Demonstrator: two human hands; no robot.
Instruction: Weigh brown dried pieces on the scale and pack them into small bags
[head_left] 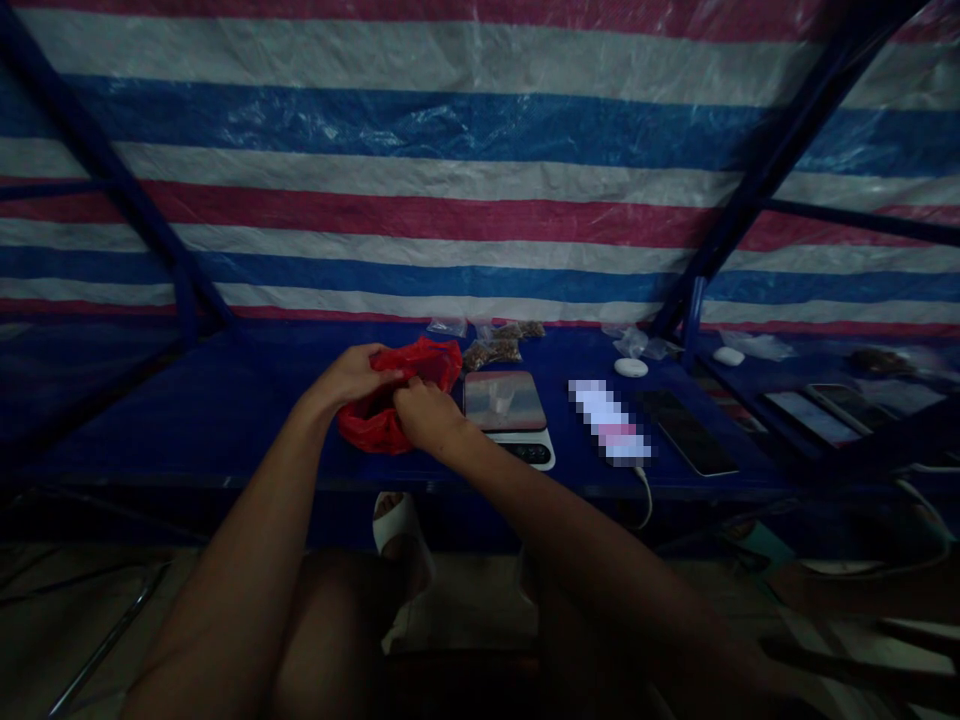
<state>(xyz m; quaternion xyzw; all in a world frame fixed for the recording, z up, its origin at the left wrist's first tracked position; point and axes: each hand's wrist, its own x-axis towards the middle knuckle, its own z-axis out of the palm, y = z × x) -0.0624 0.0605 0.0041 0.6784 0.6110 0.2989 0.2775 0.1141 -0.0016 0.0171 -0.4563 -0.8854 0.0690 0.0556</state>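
Sitting on the blue table (225, 420): one red plastic bag (379, 420), one kitchen scale (510, 415), two small white pucks (631, 367), several phones (686, 432), and a few clear packets (495, 350).

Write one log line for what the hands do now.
left hand: grips red bag | right hand: in bag mouth | scale: beside

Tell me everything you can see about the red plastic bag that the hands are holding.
The red plastic bag looks like thin, crinkled, slightly glossy film. It sits crumpled on the blue table, just left of a small digital scale. Its mouth faces up and toward the person. The left hand grips the upper left edge, and the right hand pinches the near right edge, so both hands touch it. Its contents are hidden. The dim light makes finer detail hard to tell.
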